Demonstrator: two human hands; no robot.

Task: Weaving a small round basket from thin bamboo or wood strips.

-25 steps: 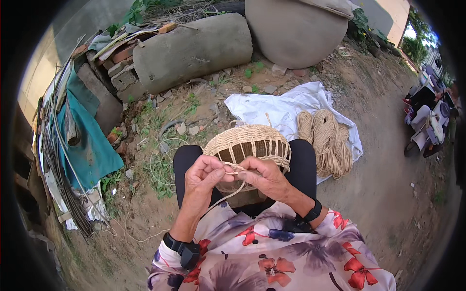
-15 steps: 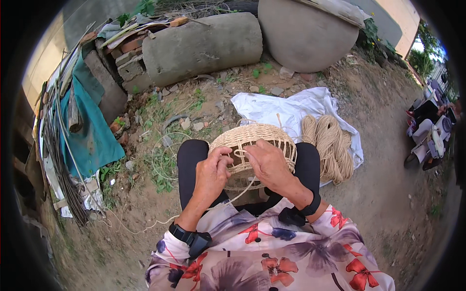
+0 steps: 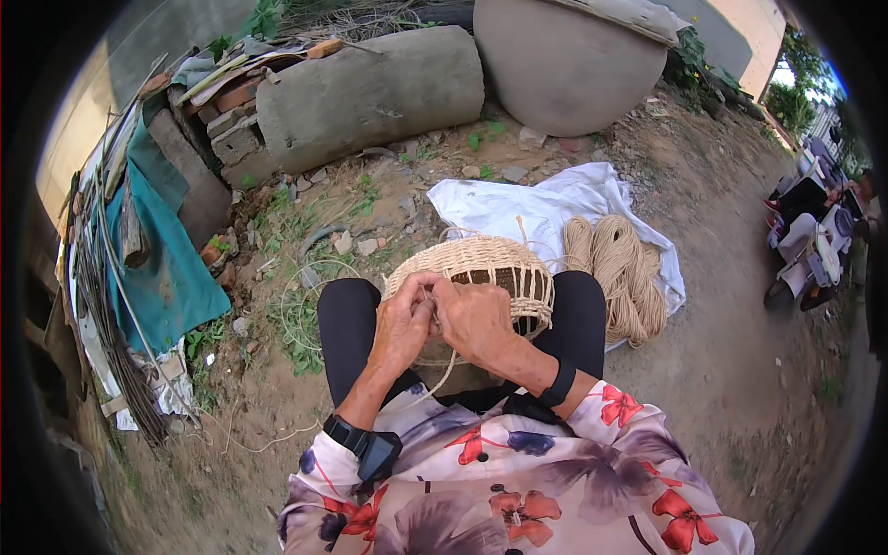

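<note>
Weaving is done at the rim of the basket (image 3: 481, 277), which rests on the knees. The strand (image 3: 442, 379) is pinched by the left hand (image 3: 402, 324) and right hand (image 3: 476, 319) (fingers closed on it); it should be kept tight and pushed down evenly.

Rough woven straw basket (image 3: 486, 264); matt white cloth (image 3: 555, 203).

floral sleeves (image 3: 592, 453) — black wristbands (image 3: 558, 381)

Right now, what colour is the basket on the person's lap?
Pale straw tan; the woven basket shows best in the head view, its only view.
</note>
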